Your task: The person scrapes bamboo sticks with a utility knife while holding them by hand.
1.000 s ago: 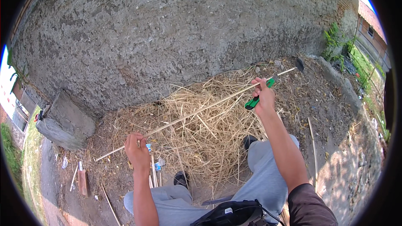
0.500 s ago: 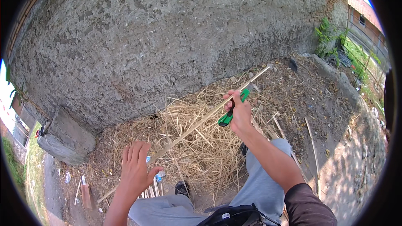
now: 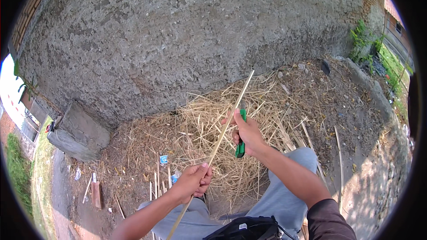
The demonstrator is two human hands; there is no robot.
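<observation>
A long, thin bamboo strip (image 3: pixel 219 142) slants across my front, its upper end pointing toward the wall. My left hand (image 3: pixel 192 183) is closed round its lower part, and the tail runs down over my left leg. Farther up, my right hand (image 3: pixel 247 134) is closed on a green utility knife (image 3: pixel 241 140), whose blade end points up beside the strip. The fingers of that hand also touch the strip; whether they grip it firmly is hidden. Below both hands lies a heap of pale shavings (image 3: pixel 240 173).
A rough grey wall (image 3: pixel 178 40) rises just beyond the heap. At the left stands a concrete block (image 3: pixel 80 133). Loose strips (image 3: pixel 339 160) lie right of my legs, with others near my left knee beside a small blue packet (image 3: pixel 163 159). A black pouch (image 3: pixel 244 229) rests at my lap.
My left hand, open before, has moved right and closed round the strip. The strip now stands steeper, its upper end farther left. My right hand with the knife has shifted slightly left and down.
</observation>
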